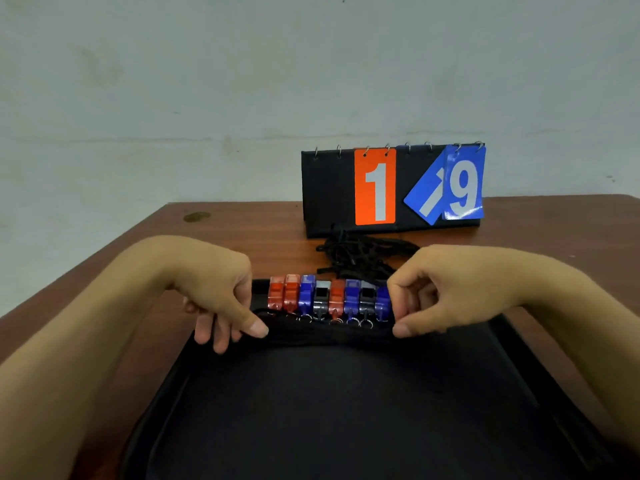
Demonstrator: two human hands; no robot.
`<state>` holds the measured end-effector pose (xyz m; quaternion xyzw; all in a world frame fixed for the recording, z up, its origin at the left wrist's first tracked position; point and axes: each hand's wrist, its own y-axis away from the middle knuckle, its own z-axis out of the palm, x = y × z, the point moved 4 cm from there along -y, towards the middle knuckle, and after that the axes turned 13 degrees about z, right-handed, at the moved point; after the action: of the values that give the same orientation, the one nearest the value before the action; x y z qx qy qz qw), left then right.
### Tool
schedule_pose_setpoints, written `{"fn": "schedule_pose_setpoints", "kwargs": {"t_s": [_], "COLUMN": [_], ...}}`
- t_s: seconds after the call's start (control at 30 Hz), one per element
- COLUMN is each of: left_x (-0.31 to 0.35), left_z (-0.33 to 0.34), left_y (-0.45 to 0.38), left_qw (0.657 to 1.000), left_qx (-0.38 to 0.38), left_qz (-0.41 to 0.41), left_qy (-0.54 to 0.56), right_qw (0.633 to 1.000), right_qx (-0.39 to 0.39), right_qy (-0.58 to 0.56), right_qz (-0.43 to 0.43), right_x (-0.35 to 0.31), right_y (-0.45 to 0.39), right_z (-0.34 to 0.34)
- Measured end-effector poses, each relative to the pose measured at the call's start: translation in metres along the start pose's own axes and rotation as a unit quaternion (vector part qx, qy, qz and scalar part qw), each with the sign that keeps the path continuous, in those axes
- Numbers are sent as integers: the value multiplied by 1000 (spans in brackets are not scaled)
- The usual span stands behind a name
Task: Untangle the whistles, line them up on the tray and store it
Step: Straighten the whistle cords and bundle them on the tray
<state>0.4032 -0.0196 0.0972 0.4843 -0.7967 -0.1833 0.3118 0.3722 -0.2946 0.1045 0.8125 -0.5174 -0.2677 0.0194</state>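
Pale, scuffed wall fills the upper view, and below it my brown wooden bench (242, 230) carries a black flip scoreboard (391, 188) near its far edge, showing an orange card with a 1 and blue cards, one hanging askew beside a 9. Just in front of the scoreboard lies a loose heap of black cords (363, 258). Closer to me sits the black tray (346, 410), and along its far edge the whistles (329, 297) stand side by side in one tight row, touching each other: two orange, a blue, a black, an orange, a blue, a black and a blue, each with a small metal ring at its near end. A dark bundle of lanyards (329, 332) runs across the tray just below those rings. My left hand (221, 296) is at the left end of the row, thumb and curled fingers pinching the lanyards there. My right hand (420, 299) is at the right end, touching the last blue whistle, its thumb and curled fingers pinching the other end of the bundle.
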Motion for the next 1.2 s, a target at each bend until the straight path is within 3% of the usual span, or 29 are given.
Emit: {"fn": "schedule_pose_setpoints", "kwargs": {"t_s": [0.17, 0.3, 0.47, 0.57, 0.8, 0.97, 1.07, 1.2], "left_x": [-2, -2, 8, 12, 18, 27, 33, 40], "left_z": [-6, -21, -31, -27, -19, -12, -8, -11], "left_y": [4, 3, -11, -22, -36, -43, -44, -42], "left_qw": [999, 982, 916, 887, 874, 877, 871, 842], "left_qx": [46, 181, 369, 421, 441, 411, 409, 441], "left_qz": [4, 52, 157, 189, 201, 244, 270, 310], "left_qy": [3, -23, -19, -13, -37, -39, -37, -38], "right_qw": [988, 948, 951, 953, 953, 962, 954, 932], "right_qx": [154, 306, 277, 269, 284, 268, 297, 341], "right_qy": [-1, 44, 79, 75, 35, 20, 24, -123], "right_qz": [30, 77, 110, 116, 97, 43, 33, 4], "right_x": [16, 44, 60, 61, 55, 29, 23, 19], "right_y": [7, -4, -23, -28, -29, -31, -33, -26], "right_z": [-26, -38, -26, -23, -20, -10, -9, -18]}}
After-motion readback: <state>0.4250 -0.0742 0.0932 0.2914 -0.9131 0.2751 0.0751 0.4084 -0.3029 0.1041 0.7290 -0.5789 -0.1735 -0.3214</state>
